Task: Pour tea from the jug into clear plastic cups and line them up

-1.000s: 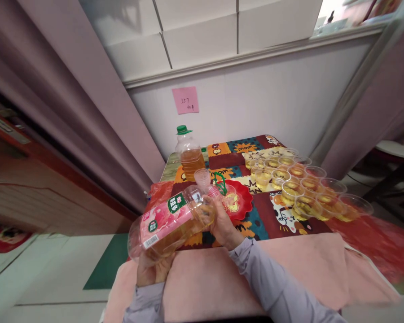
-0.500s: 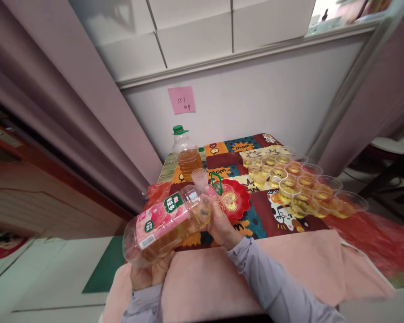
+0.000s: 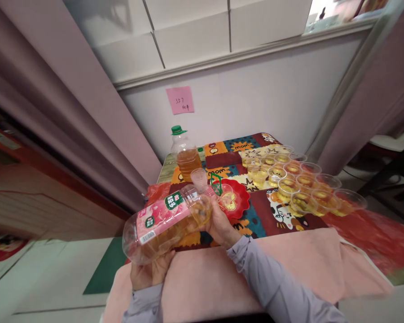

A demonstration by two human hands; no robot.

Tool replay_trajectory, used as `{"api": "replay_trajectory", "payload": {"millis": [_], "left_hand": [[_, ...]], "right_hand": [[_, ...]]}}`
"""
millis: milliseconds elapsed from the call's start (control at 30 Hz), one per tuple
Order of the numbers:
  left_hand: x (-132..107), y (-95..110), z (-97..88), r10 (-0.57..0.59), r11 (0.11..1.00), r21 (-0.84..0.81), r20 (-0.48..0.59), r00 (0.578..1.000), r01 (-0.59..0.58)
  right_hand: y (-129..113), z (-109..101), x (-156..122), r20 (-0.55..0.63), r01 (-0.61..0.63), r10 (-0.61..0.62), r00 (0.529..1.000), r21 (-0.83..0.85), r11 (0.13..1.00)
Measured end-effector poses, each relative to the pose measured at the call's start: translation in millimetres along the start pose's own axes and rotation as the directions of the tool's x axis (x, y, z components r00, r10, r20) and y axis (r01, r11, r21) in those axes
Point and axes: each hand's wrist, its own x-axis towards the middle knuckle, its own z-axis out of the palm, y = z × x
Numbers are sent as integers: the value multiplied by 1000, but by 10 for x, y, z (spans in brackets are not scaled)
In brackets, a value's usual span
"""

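Observation:
A large clear juice bottle (image 3: 161,220) with a pink label lies tilted in both hands, its neck end up and to the right. Pale yellow juice shows along its lower side. My left hand (image 3: 153,271) cups the base end from below. Around the neck end my right hand (image 3: 220,224) is closed; its fingers are partly hidden by the bottle. Just beyond the neck are a clear plastic cup (image 3: 198,178), a green plastic loop (image 3: 216,184) and a red scalloped plate (image 3: 240,202). Whether the cup touches the bottle I cannot tell.
A second juice bottle (image 3: 188,161) with a green cap stands at the back left. Several clear cups (image 3: 289,186) of yellow drink stand close together in rows on the right of the patterned tablecloth (image 3: 222,160). Pink cloth (image 3: 215,278) covers the near edge.
The bottle's base end has dipped very slightly, and the label has turned a little. Both hands keep their hold; the whole view has shifted slightly.

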Motion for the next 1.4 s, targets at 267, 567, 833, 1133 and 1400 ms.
{"api": "replay_trajectory", "payload": {"millis": [267, 567, 833, 1133, 1400], "left_hand": [[-32, 60, 136, -55, 997, 51, -86, 995, 60], [-74, 79, 152, -24, 988, 146, -233, 972, 59], [-67, 85, 2, -52, 991, 115, -98, 994, 63], [-61, 56, -33, -33, 994, 104, -104, 994, 43], [-97, 90, -68, -83, 996, 32, -120, 989, 88]], "right_hand": [[-3, -2, 3, -7, -19, 18, 1000, -30, 999], [21, -37, 21, -2, -8, 8, 1000, -44, 999], [-15, -24, 9, -1, -34, 34, 999, -58, 998], [-29, -8, -7, -7, -25, 24, 1000, -45, 999], [-52, 29, -31, -9, -35, 35, 999, -48, 998]]}}
